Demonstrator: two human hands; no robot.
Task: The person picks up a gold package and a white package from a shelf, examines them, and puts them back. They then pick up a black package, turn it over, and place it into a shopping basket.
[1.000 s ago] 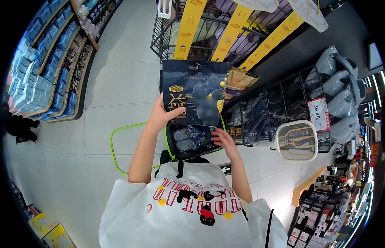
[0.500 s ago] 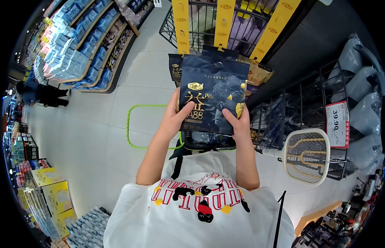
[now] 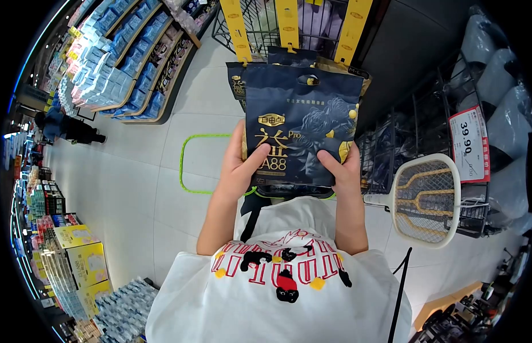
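Between my two hands is a dark navy bag of sanitary products with gold lettering, a flower print and a handle cut-out at its top. My left hand grips its lower left side, thumb on the front. On the lower right side my right hand does the same, its fingers behind the bag. Just beyond hang similar dark packs on yellow hanging strips. Below the bag, a black basket with a green handle is mostly hidden.
To the right stands a black wire rack with a price sign and an electric swatter in front of it. Curved shelves hold blue packs at upper left. A person in dark clothes is farther left. Yellow boxes stand at lower left.
The bag has come slightly closer and looks larger, still held in both hands. My view has shifted a little, so the racks and shelves sit differently in it.
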